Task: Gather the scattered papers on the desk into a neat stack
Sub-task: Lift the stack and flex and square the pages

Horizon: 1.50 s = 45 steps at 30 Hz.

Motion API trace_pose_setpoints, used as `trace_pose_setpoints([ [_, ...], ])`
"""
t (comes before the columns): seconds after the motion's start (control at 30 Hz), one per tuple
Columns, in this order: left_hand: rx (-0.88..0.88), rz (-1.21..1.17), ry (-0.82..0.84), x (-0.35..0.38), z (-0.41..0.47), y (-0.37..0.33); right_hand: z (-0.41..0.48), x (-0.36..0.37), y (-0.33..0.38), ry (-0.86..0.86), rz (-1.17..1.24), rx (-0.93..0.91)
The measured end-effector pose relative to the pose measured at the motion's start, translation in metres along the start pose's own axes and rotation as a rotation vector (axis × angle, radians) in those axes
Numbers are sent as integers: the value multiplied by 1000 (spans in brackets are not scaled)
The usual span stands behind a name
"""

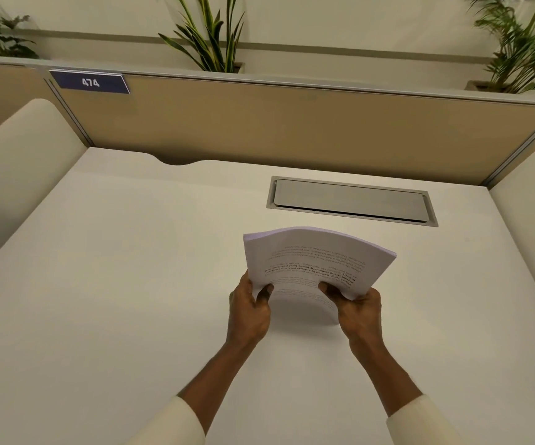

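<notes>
A stack of white printed papers (pixel 319 261) is held up above the middle of the white desk (pixel 115 268), bowed upward, with the text upside down to me. My left hand (pixel 250 308) grips its near left corner, thumb on top. The near right corner sits in my right hand (pixel 357 311), thumb also on top. The sheets' far edges line up closely. A shadow lies on the desk under the stack. No loose papers show elsewhere on the desk.
A grey cable hatch (pixel 351 200) is set into the desk behind the stack. A tan partition (pixel 291 123) with a blue "474" label (pixel 90 82) closes the back. Cream side dividers (pixel 12 165) flank the desk. Plants (pixel 210 36) stand beyond the partition.
</notes>
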<state>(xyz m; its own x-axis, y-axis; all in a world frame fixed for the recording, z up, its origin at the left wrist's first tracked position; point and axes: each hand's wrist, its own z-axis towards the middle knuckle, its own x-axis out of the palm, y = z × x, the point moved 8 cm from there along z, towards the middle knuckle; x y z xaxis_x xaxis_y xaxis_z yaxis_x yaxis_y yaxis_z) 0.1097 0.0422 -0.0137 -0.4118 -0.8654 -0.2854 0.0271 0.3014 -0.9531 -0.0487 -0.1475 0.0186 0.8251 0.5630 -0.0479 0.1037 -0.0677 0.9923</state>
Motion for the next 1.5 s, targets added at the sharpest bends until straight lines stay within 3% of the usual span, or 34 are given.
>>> trace_pose_setpoints([
  [0.33,18,29,11,-3,2,0,3,3,-8,10,-21,18],
  [0.5,63,60,125,-6,3,-11,10,-4,-7,48,-55,37],
  [0.73,-183,-99,395,-4,-4,14,15,-12,-26,215,-181,186],
  [1.0,-339,-334,336,-18,-12,41,-7,-16,-44,388,-35,283],
  [1.23,-452,-513,201,-24,-11,47,-23,-15,-54,301,201,323],
  [1.5,-481,-663,119,-1,-30,40,-50,12,-65,-7,321,314],
])
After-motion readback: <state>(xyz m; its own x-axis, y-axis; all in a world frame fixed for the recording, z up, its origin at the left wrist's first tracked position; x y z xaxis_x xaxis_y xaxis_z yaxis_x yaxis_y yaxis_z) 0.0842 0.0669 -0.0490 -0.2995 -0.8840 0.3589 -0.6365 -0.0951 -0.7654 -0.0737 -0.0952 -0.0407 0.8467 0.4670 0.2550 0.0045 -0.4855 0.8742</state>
